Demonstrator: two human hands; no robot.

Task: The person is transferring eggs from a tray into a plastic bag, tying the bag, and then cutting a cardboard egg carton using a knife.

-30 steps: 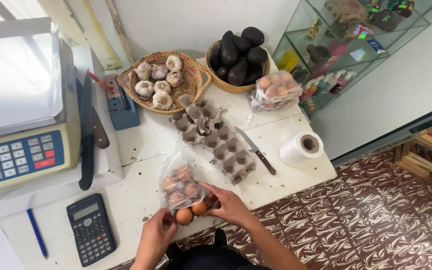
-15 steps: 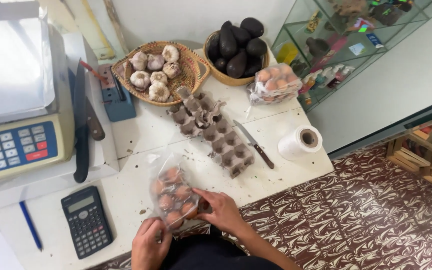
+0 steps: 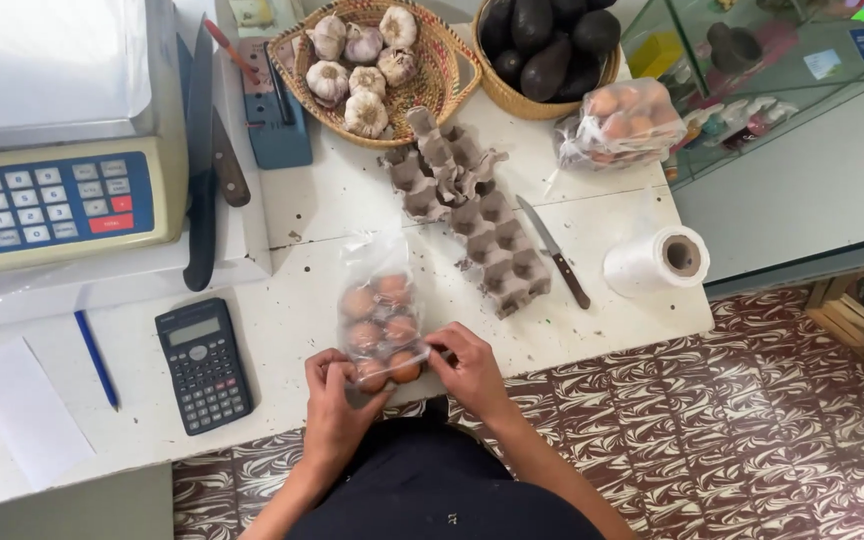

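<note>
Now flat on the table rather than lifted: bag of eggs, near end pinched between left hand and right hand.

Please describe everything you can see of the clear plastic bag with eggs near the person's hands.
The clear plastic bag is thin and crinkled, and holds several brown eggs. It lies on the white table, its loose end pointing away from the person. The left hand and the right hand grip its near end from either side.

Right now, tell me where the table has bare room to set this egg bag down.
Bare: between calculator and bag of eggs; also between knife and bag roll. Crowded: egg cartons, garlic basket. Left hand and right hand grip the bag.
</note>
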